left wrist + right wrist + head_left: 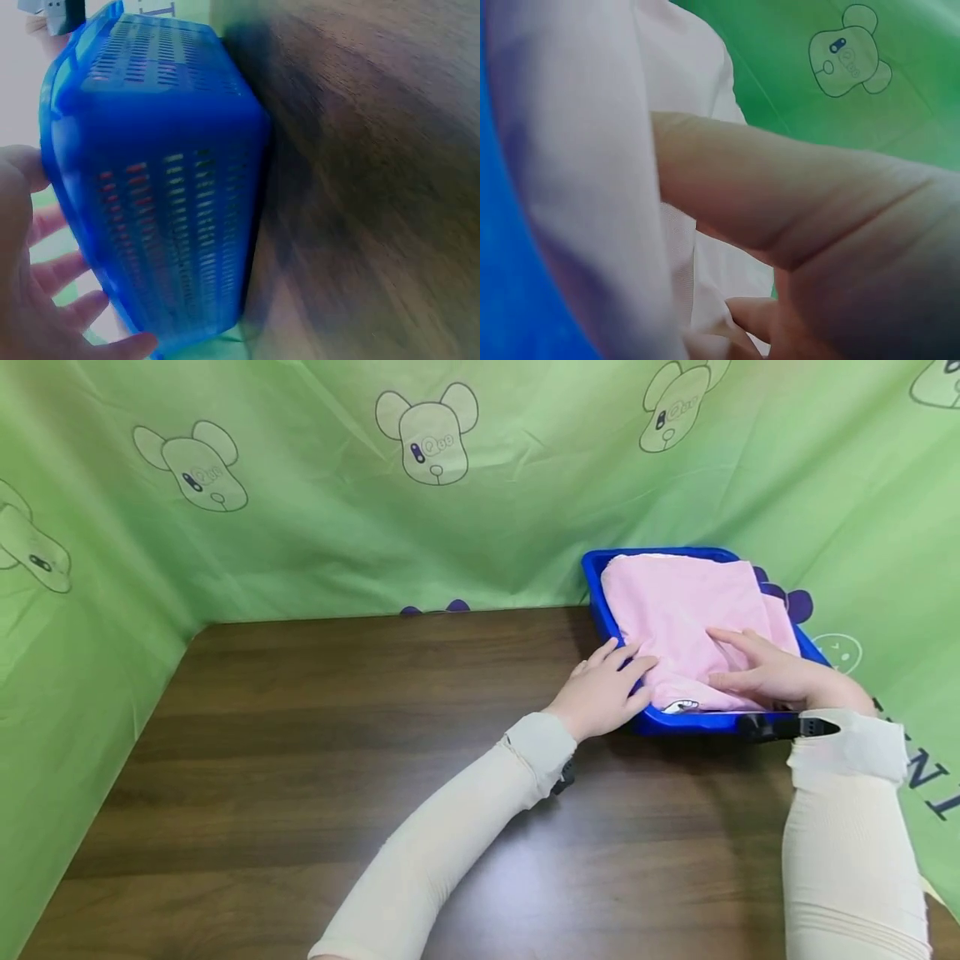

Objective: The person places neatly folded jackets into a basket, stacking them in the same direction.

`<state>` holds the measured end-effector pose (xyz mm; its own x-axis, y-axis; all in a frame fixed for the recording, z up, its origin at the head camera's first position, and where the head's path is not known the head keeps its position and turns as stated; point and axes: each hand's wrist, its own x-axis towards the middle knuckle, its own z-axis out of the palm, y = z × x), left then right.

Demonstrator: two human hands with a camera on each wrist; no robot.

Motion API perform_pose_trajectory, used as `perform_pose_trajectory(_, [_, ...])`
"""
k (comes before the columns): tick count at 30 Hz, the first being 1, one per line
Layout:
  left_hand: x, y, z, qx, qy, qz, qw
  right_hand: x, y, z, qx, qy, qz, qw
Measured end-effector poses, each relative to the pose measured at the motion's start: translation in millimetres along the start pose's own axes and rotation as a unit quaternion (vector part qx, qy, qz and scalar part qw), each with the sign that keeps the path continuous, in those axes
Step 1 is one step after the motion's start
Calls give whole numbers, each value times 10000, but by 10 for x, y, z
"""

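Folded pink cloth fills a blue plastic basket at the right back of the table, with a small black-and-white print near its front edge. My left hand rests over the basket's left rim, its fingers spread and reaching to the cloth. In the left wrist view those fingers lie along the rim, above the slotted wall. From the front right corner my right hand touches the top of the cloth, thumb and fingers apart. Its thumb meets the pale fabric in the right wrist view.
The brown wooden table extends left and forward of the basket. A green curtain printed with bear faces hangs along the back and both sides, close behind and to the right of the basket.
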<state>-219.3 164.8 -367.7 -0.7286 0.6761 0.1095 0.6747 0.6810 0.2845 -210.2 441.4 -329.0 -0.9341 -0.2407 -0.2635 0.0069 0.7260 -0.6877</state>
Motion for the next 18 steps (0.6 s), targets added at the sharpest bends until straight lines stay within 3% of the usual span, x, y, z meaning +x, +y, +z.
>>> perform_pose_trajectory(5, [-116, -135, -22, -358, 41, 390, 9986, -36, -39, -32, -240, 255, 388, 9986])
perform_pose_trajectory(11, [-243, -268, -5, -76, 190, 581, 9981, -108, -85, -49, -762, 729, 531, 9930])
perform_pose_trajectory(18, [-441, -412, -5, 158, 237, 586, 9979, -183, -149, 62, -211, 1614, 314, 9862])
